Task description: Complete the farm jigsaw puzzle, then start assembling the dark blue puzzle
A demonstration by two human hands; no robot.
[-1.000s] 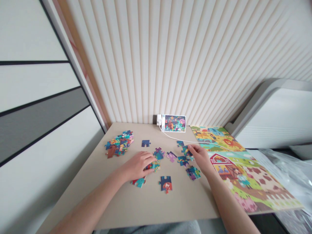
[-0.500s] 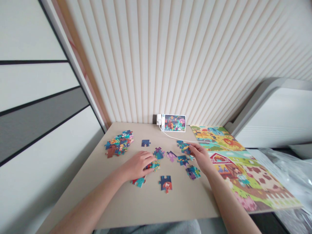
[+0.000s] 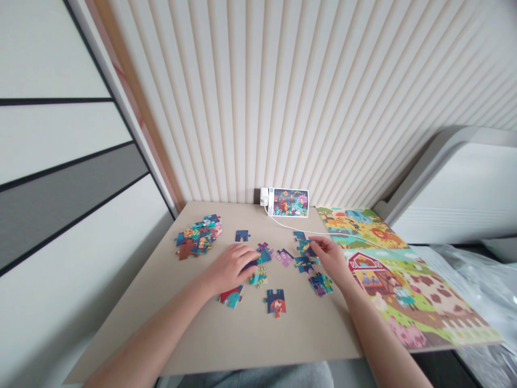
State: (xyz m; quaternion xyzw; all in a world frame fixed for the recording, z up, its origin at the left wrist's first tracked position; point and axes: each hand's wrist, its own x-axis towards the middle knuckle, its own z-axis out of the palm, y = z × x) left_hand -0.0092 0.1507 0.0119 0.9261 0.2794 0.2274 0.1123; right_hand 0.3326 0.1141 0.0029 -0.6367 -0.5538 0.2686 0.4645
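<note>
"Where were the pieces?"

"Spread across the beige surface (image 3: 202,328). A loose heap of multicoloured cardboard jigsaw pieces (image 3: 197,237) lay towards the left, with single pieces scattered nearer the middle."

"And the hands?"

"The left hand (image 3: 231,268) was curled low, its fingers arched over a dark blue jigsaw piece (image 3: 251,265), just beside a teal-and-yellow jigsaw piece (image 3: 258,277). I couldn't tell whether it gripped that dark piece or only covered it. The right hand (image 3: 332,257) had narrowed almost to a pinch at a small cluster of blue jigsaw pieces (image 3: 307,249), but I couldn't tell whether it held one."

"What worried you?"

"That low left palm, mostly. One careless sweep could have nudged the pieces around it out of place. The right hand was also close to a purple-and-blue jigsaw piece (image 3: 321,284), so a slip of the wrist might have knocked it."

"Anything beyond the hands?"

"A thin white cable (image 3: 323,234) ran across the surface and over an illustrated farm puzzle board (image 3: 404,283). A snagged finger could have tugged it. That board also seemed to stick out past the surface's edge, so a hard knock might have shifted it."
</note>
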